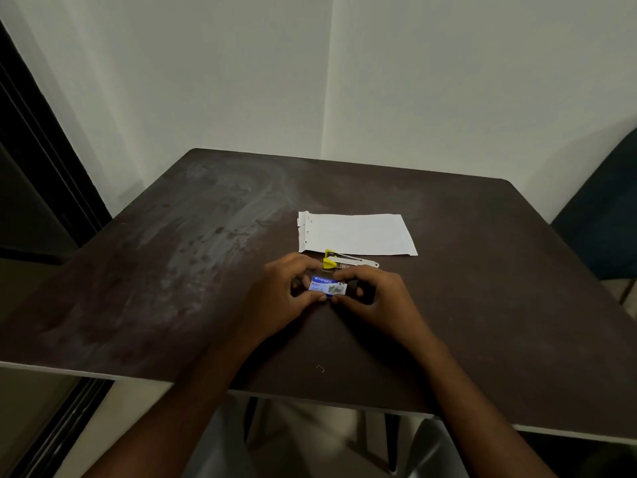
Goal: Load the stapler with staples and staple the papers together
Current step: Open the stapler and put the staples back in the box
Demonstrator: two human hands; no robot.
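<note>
**Staple box in both hands, stapler waiting**

Head view: left hand [286,291] and right hand [374,298] both pinch the small blue staple box [327,287] low over the table [172,270]. Stapler [348,261] lies just beyond, beside the papers [355,234]. Risk, as I judge it: a jerked-open box scatters staple strips. One loose staple [320,368] lies near the table edge.

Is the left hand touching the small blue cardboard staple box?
Touching. The head view shows the left hand pinching the small blue cardboard staple box at its left end; the right hand pinches the other end.
</note>
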